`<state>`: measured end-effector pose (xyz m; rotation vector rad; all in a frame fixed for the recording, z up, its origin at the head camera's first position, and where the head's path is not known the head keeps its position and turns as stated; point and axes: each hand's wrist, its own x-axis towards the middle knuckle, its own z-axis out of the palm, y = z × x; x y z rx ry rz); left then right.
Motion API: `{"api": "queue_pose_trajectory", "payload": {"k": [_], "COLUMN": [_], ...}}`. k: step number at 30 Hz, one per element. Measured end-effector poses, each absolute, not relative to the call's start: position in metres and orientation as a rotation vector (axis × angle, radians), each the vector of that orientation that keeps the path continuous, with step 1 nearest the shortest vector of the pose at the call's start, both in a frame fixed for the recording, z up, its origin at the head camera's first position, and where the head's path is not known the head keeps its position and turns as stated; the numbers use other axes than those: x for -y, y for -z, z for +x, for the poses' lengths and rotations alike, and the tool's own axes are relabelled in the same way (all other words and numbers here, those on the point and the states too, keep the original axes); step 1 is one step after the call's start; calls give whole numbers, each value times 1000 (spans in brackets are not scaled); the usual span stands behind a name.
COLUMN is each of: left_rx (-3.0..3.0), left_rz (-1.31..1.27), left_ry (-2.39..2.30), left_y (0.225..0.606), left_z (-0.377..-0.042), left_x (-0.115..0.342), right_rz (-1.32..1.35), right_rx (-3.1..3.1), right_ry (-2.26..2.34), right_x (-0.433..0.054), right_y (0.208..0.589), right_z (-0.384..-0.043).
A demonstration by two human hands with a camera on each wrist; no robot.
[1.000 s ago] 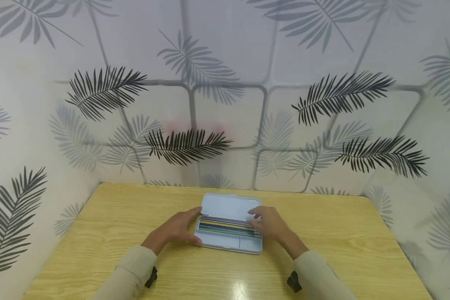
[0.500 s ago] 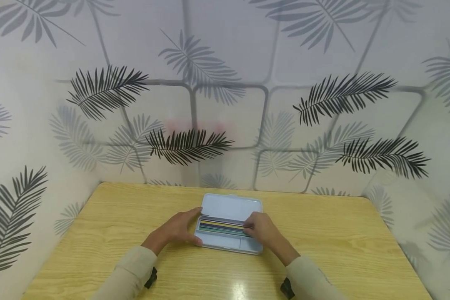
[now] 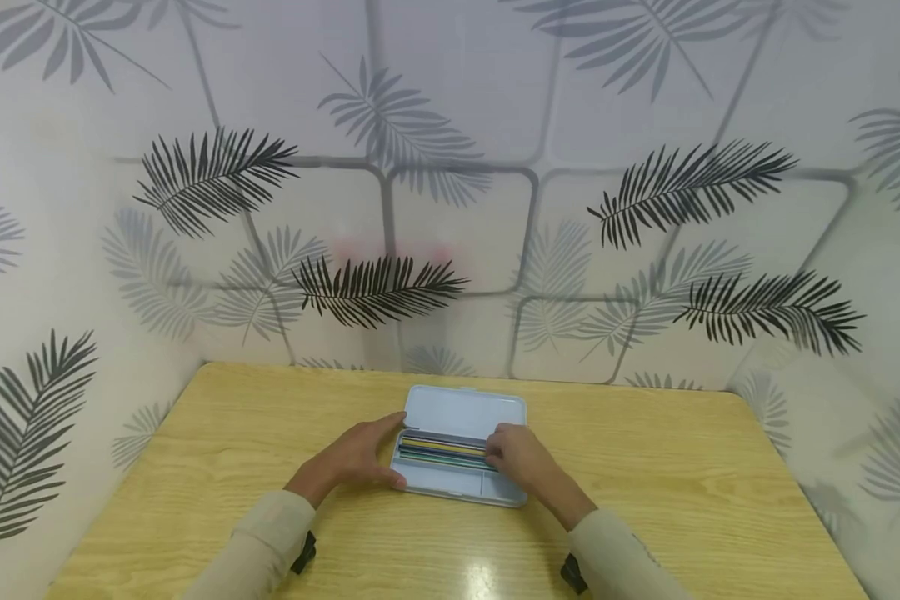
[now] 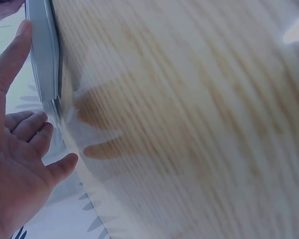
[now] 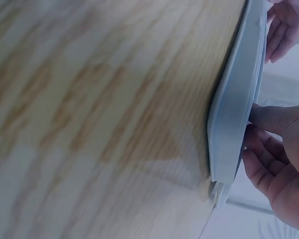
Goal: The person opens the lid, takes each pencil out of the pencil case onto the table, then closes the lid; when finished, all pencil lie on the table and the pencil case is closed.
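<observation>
A pale blue pencil case (image 3: 442,482) lies open on the wooden table, its lid (image 3: 465,410) folded back toward the wall. Several coloured pencils (image 3: 442,450), yellow, dark and green among them, lie lengthwise in its rear compartment. My left hand (image 3: 356,454) spans the case's left end, thumb at the front corner and index fingertip by the lid's corner, fingers loosely extended. Over the right end, my right hand (image 3: 521,457) reaches in with curled fingers and pinches at the pencils, hiding their right ends. In the right wrist view its thumb (image 5: 274,117) dips past the case's rim.
The light wood table (image 3: 645,467) stretches around the case on all sides. Behind it hangs a pale curtain (image 3: 465,217) with a leaf pattern. A small front compartment with a divider (image 3: 483,482) sits inside the case, nearest the person.
My right hand has come down from above the case's right end, curled its fingers onto the pencils and edged slightly left. The left hand keeps its place.
</observation>
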<state>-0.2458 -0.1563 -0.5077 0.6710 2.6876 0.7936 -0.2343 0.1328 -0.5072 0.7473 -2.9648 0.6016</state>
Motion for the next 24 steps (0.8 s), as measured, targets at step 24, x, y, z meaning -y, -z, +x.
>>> {"api": "queue_pose_trajectory", "payload": {"k": [24], "left_rx": [-2679], "left_rz": [637], "left_ry": [-791], "left_y": [508], "left_z": [-248], "left_x": [156], "right_rz": [556], "right_rx": [3222], "right_ry": [-763], "right_x": [-126], "right_y": [499], "right_z": [-243]}}
